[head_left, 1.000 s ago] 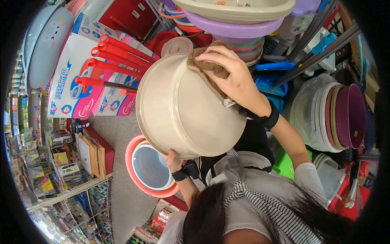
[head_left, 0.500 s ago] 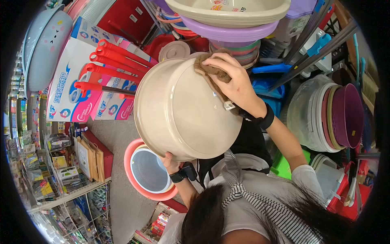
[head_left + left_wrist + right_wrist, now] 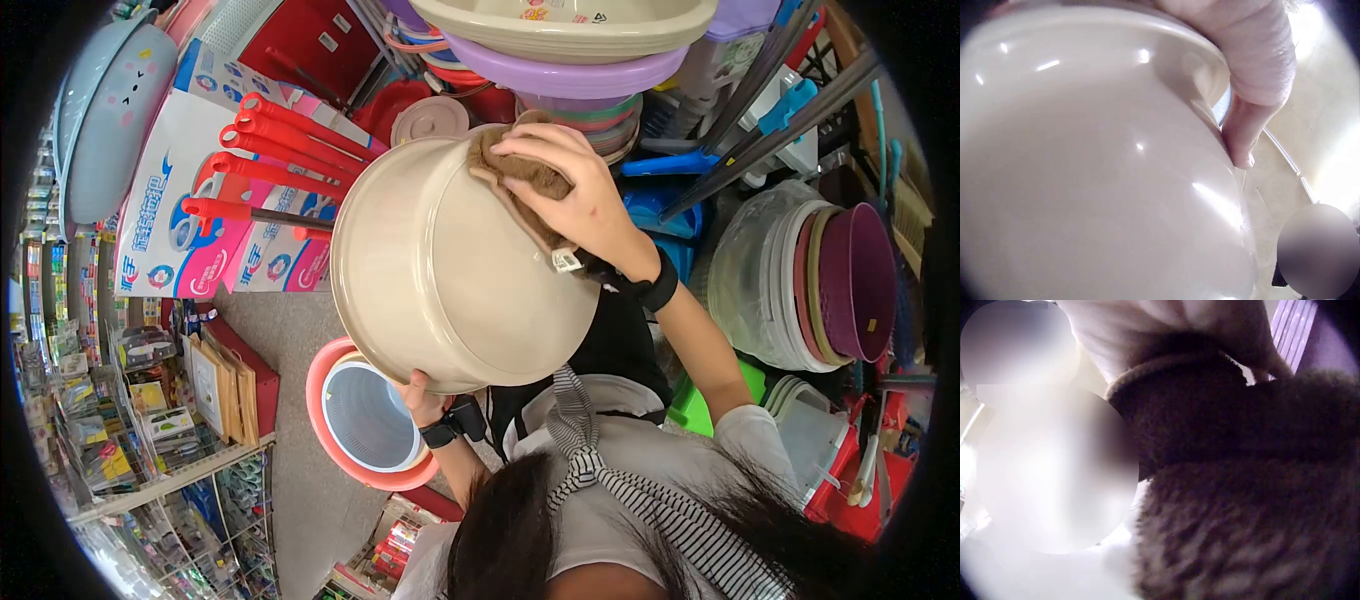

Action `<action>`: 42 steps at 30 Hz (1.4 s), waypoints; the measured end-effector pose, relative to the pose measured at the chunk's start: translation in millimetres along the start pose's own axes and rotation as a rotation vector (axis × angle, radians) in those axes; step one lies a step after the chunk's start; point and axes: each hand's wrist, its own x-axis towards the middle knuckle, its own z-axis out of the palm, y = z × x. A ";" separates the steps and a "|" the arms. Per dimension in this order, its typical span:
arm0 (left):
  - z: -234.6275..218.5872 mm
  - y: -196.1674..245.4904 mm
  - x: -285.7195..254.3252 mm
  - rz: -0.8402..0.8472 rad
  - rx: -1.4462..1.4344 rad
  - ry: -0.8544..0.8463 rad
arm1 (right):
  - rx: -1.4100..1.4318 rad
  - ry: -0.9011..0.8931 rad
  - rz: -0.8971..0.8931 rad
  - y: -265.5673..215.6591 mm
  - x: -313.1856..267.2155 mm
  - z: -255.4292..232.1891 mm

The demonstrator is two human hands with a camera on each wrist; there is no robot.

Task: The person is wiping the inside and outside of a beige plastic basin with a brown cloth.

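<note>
A glossy beige bucket (image 3: 400,270) is held tilted before the person's body, its outer wall and base showing in the head view. My left hand (image 3: 423,396) grips its lower rim, thumb on the outside. In the left wrist view, the fingers of that hand (image 3: 1254,75) curve over the rim, and the bucket wall (image 3: 1097,175) fills most of the picture. My right hand (image 3: 590,205) holds a brown plush cloth (image 3: 530,172) with a white tag against the base edge at the upper right. Close up, the right wrist view shows the bunched cloth (image 3: 1241,512) under the palm (image 3: 1166,328).
Below left, a pink tub (image 3: 335,455) with a blue basket (image 3: 370,415) inside stands on the floor. Red-handled mops (image 3: 290,160) jut from boxes at left. Stacked basins (image 3: 570,70) are ahead, nested purple tubs (image 3: 860,285) at right, goods shelves (image 3: 140,400) at far left.
My right hand and the cloth moved slightly right and down, then a little back up and left along the base edge. The bucket shifted slightly left; the left hand keeps its grip.
</note>
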 end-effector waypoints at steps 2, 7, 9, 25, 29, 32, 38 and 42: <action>4.1 2.9 0.1 -0.064 -0.044 0.029 | -0.021 0.000 -0.004 -1.5 1.5 -1.4; -1.9 2.3 -3.8 -0.094 -0.009 0.023 | -0.055 -0.024 -0.054 -44.3 -3.4 4.4; 0.3 5.6 -6.8 -0.101 0.010 0.022 | -0.039 -0.048 -0.070 -45.3 -4.8 3.6; 17.0 9.5 -4.6 -0.048 0.052 0.048 | -0.030 0.077 0.374 60.3 -64.4 -36.6; 14.9 9.7 -5.5 -0.060 0.046 0.045 | -0.068 0.099 0.328 37.3 -51.8 -28.4; 18.8 12.4 -8.6 -0.073 0.037 0.031 | -0.161 0.085 0.186 -1.4 -30.2 -17.8; 1.5 1.9 -2.9 -0.059 -0.018 0.076 | -0.115 -0.148 0.016 -57.0 -44.0 -1.0; -18.1 -12.2 -2.6 -0.032 -0.031 0.093 | -0.123 -0.149 0.105 -46.5 -56.3 -1.8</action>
